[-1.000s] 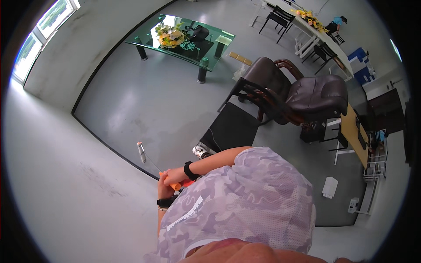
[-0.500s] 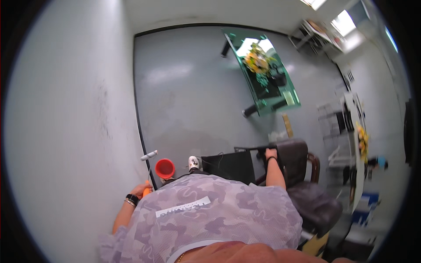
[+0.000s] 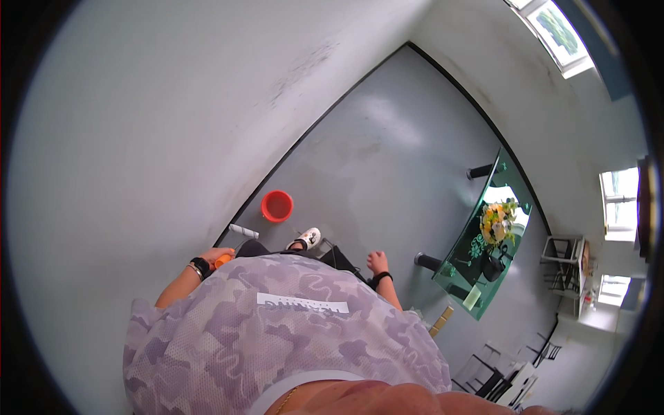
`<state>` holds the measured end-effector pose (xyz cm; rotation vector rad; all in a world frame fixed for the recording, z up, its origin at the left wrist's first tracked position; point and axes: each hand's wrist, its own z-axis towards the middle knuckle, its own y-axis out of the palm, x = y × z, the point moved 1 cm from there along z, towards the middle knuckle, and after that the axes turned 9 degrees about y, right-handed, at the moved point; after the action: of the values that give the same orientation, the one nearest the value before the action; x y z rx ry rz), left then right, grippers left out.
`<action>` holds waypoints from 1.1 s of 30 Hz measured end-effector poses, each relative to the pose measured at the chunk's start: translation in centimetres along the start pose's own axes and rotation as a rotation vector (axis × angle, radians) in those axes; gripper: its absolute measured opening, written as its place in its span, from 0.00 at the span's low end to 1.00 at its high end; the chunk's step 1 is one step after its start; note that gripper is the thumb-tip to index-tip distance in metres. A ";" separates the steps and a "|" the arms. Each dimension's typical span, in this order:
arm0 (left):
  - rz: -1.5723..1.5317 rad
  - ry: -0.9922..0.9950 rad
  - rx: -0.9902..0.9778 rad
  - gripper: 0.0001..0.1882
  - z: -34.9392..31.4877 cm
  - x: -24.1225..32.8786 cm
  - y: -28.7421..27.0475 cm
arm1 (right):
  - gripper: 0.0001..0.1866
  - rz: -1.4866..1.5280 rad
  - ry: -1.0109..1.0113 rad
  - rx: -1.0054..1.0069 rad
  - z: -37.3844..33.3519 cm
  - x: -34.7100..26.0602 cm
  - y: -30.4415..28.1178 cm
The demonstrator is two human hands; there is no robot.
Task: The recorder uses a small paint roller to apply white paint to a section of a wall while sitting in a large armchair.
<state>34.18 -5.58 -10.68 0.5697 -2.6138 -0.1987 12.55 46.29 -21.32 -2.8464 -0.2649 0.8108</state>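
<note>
My left hand (image 3: 220, 256), with a black band at the wrist, is closed around the orange handle of a paint roller (image 3: 243, 231). The pale roller head points down beside the base of the left wall. Just beyond it, a red bucket (image 3: 264, 207) stands on the grey floor. On the other side of my body, my right hand (image 3: 377, 262) hangs with its fingers curled, and nothing shows in it. A black flat piece (image 3: 337, 260) is partly hidden by my shirt, left of that hand.
The white wall (image 3: 173, 138) on the left carries dark scuffs. To the right stands a green glass table (image 3: 508, 259) with a flower bouquet (image 3: 498, 221) on it. A yellowish block (image 3: 441, 321) lies near its corner. Chairs (image 3: 484, 373) stand at the lower right. My shoe (image 3: 312, 237) is near the bucket.
My right hand has let go of the dark chair, which is out of view now. The view has turned, so the table appears farther right and lower. My left hand still holds the paint roller.
</note>
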 end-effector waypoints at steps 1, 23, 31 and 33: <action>-0.058 0.037 -0.005 0.09 0.3 -1.5 -0.7 | 0.10 -0.032 -0.084 -0.061 -1.4 -3.0 1.6; -0.503 0.218 0.636 0.07 -5.4 -35.1 -11.9 | 0.06 -0.962 0.025 -0.534 0.2 1.1 21.0; -1.191 0.253 0.945 0.05 -4.5 -43.8 -7.1 | 0.06 -1.224 -0.136 -0.710 -4.0 -5.2 36.5; -0.695 0.124 1.025 0.08 -5.0 -44.2 -6.5 | 0.06 -1.275 -0.177 -0.750 -5.4 -6.3 39.4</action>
<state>74.60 7.12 -25.54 1.7274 -2.1219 0.9805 15.02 6.06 -21.85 -2.2274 -2.4351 0.6679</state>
